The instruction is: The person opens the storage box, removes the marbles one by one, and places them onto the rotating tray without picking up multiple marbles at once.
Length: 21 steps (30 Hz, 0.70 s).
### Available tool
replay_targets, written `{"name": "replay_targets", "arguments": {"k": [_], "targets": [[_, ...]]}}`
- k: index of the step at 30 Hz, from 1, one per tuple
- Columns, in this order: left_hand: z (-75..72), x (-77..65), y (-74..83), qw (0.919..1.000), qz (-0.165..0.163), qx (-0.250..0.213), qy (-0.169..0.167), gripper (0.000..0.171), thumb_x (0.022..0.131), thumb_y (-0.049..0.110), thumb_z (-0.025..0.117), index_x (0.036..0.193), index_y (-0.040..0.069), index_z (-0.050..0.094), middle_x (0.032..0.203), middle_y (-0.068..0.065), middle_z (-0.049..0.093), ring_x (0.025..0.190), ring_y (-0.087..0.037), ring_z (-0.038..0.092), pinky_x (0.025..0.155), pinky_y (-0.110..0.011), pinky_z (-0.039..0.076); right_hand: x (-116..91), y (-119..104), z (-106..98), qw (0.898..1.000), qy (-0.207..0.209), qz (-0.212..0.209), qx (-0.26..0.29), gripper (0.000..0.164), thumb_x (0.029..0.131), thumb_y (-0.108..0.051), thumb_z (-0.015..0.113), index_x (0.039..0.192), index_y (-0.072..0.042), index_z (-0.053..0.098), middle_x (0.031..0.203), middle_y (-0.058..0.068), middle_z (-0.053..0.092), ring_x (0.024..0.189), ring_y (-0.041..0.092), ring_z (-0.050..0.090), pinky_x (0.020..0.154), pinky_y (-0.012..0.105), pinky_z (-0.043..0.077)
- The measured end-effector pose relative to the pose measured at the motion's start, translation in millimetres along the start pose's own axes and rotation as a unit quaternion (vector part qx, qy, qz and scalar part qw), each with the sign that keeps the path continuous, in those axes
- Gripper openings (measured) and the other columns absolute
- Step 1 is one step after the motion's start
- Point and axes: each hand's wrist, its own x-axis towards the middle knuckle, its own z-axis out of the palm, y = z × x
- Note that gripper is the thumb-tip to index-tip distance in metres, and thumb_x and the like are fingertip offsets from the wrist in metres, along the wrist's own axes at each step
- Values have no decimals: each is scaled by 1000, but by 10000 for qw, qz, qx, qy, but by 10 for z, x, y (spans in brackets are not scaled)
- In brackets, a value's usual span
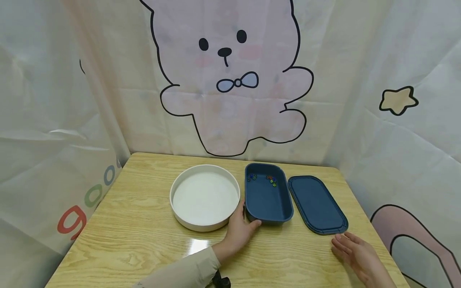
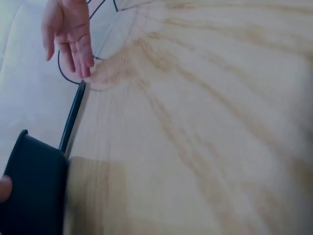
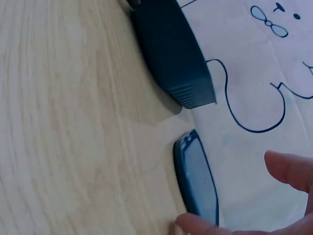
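A deep blue rectangular container (image 1: 268, 202) holds several small coloured marbles (image 1: 271, 181) toward its far end. My left hand (image 1: 239, 230) grips its near left corner, thumb against the near wall and fingers along the left side, partly hidden between it and a round white tray (image 1: 205, 196). In the left wrist view the thumb (image 2: 5, 188) shows on the container's wall. To the right, a flat blue lid (image 1: 318, 204) lies on the table. My right hand (image 1: 356, 256) is at the lid's near edge, fingers loosely extended and thumb apart, holding nothing.
The wooden table (image 1: 144, 216) runs back to a curtain (image 1: 230, 120) with a printed bear, and curtains hang on both sides. The white tray stands close to the container's left. A dark object (image 1: 221, 281) shows beside the left sleeve.
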Motion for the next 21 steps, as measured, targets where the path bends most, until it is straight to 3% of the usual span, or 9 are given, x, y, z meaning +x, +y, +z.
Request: {"name": "replay_targets", "arguments": {"k": [3,9,11,13,16,19,21], "targets": [[-44,-26,85,9994,36,200,-264,97,87,16,84,161,1,24,165,-18,31,154,-32,29,122,-53,31,-50,-36,9,9994,43,-100,-323,113,100,-32,70,158,-1,-21,167,31,3,96,2,63,108,46,52],[-152,-80,356,9958,38,543,-732,106,92,26,80,166,7,5,172,-17,7,158,-32,12,124,-55,26,-123,-150,74,9970,-130,-503,-580,96,107,-35,56,161,-8,-19,168,21,6,97,-9,60,106,38,54],[-196,-87,447,9945,106,668,-800,106,93,29,79,166,9,5,172,-16,8,158,-32,13,124,-56,27,-139,-184,114,9954,-195,-706,-610,92,108,-34,54,162,-7,-16,167,19,8,99,-10,60,104,35,54],[-246,-88,524,9928,134,823,-857,107,92,37,79,166,12,7,172,-13,8,158,-31,14,124,-55,28,-154,-210,164,9936,-182,-932,-610,89,108,-31,55,164,-7,-11,163,15,20,99,-10,61,100,31,56],[-330,-69,613,9906,280,1034,-845,109,87,52,79,166,16,14,172,-10,13,157,-30,19,122,-55,32,-170,-236,230,9883,-194,-1428,-501,78,107,-27,58,165,-13,6,144,-4,40,103,-7,63,94,27,58],[-441,-35,692,9892,441,1138,-814,112,83,62,78,166,20,17,171,-7,18,156,-28,23,122,-53,34,-172,-269,305,9761,-261,-2143,-265,54,107,-19,58,153,-20,30,126,-16,48,106,-5,64,88,23,59],[-529,-9,743,9886,585,1165,-752,112,81,63,78,166,21,18,170,-7,22,155,-27,27,121,-52,36,-174,-304,365,9647,-345,-2604,-163,42,107,-15,58,143,-24,38,125,-16,51,108,-4,64,87,21,59]]}}
